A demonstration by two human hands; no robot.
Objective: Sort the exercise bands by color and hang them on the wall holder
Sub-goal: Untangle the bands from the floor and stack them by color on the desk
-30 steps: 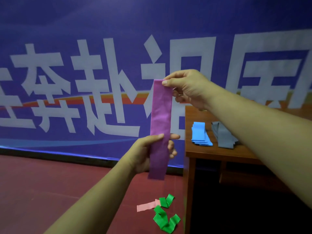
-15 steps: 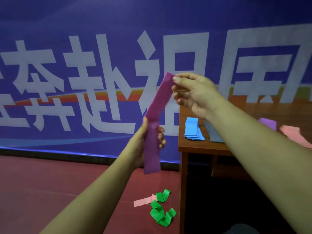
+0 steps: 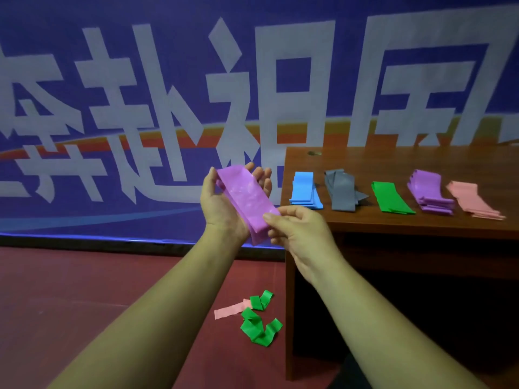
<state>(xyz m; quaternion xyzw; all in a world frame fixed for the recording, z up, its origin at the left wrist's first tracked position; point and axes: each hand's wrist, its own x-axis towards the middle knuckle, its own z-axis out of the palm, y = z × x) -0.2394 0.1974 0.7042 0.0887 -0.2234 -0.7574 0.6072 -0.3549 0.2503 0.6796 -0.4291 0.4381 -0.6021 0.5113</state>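
Roughly midway: five colour piles sit on the tabletop, while green bands and a pink band lie on the floor. The left hand holds a purple band under its thumb, the right hand pinching its near end (no wall holder in view).
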